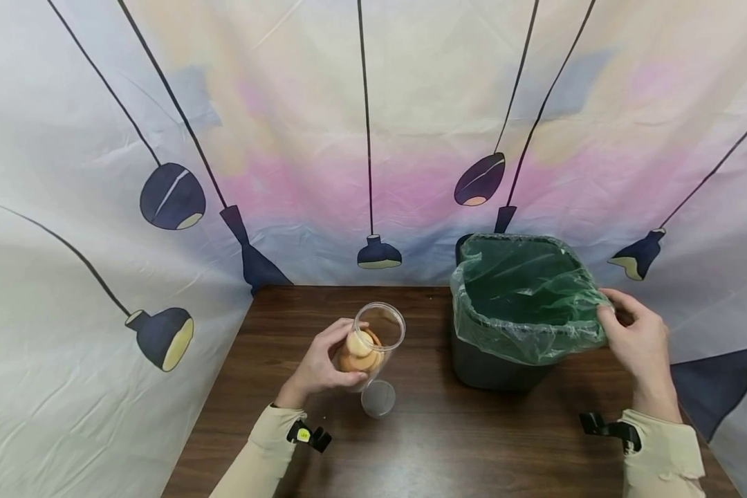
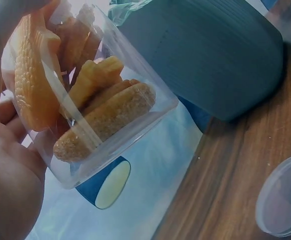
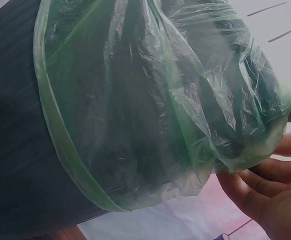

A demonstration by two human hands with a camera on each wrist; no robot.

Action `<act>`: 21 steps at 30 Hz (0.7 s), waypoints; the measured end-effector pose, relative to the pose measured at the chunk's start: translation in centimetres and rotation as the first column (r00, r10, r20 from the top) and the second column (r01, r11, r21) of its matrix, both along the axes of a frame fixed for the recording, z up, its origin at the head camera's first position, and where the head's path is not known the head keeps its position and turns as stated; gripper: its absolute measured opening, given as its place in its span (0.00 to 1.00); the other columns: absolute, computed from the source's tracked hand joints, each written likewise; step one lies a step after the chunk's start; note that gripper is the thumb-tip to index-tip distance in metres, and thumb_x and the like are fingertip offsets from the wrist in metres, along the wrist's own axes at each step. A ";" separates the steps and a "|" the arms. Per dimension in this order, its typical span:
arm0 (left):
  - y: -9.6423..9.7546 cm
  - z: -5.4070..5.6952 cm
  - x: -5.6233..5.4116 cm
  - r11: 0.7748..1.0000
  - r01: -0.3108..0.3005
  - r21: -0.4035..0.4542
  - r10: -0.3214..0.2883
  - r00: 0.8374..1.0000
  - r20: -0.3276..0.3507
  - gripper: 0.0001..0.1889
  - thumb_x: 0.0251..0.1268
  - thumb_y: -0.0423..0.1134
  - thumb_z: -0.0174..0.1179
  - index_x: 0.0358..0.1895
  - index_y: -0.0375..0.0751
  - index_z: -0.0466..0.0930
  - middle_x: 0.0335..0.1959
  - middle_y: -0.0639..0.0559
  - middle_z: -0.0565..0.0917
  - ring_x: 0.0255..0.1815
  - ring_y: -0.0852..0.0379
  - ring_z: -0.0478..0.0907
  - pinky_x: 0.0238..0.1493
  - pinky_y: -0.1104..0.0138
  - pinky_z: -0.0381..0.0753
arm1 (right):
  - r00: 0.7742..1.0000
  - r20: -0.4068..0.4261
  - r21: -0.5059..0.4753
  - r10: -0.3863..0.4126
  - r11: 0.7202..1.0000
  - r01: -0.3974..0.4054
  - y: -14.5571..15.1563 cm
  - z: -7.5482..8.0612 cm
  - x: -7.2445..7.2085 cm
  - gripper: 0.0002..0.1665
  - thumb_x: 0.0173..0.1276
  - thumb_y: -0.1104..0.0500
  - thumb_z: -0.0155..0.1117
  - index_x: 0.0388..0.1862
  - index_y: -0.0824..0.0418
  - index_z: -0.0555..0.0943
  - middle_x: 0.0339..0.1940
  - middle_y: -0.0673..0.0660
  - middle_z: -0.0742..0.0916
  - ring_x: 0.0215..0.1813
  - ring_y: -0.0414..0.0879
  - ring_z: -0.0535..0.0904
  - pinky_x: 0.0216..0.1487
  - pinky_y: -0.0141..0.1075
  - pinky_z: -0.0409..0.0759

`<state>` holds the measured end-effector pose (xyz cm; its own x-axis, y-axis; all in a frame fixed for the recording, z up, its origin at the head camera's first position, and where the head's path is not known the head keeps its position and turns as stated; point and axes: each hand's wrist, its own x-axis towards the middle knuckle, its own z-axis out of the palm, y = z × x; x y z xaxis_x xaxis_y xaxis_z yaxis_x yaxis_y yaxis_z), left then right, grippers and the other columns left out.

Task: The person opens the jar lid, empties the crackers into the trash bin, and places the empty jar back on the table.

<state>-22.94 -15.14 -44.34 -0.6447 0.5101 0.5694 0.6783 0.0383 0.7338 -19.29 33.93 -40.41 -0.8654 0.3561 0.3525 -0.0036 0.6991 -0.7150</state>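
My left hand (image 1: 320,363) holds a clear plastic jar (image 2: 153,82), its fingers and thumb round the side. The jar's mouth has no lid and tilts up and to the right. Brown and tan cookies or pastries (image 2: 105,117) lie inside, of differing shapes. Over a dark bin (image 1: 494,363) hangs a thin green plastic bag (image 1: 523,339), folded outward around the rim. At the bin's right side my right hand (image 1: 644,339) pinches the bag's edge between thumb and fingers. The bin's bottom is hidden by the bag.
A round clear lid (image 1: 378,399) lies on the brown wooden table (image 1: 423,449), just below the jar. Behind the table hangs a cloth (image 1: 299,138) printed with lamps, close to the back of the bin.
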 end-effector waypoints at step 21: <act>0.8 3.4 -2.0 0.995 -0.038 -0.089 0.027 0.993 -0.115 0.37 0.31 0.26 0.77 0.54 0.25 0.76 0.51 0.37 0.79 0.52 0.57 0.75 0.57 0.73 0.75 | 1.000 -0.008 0.005 0.004 1.000 -0.004 0.0 0.0 0.0 0.24 0.72 0.50 0.54 0.62 0.57 0.79 0.28 0.34 0.76 0.27 0.34 0.69 0.23 0.30 0.65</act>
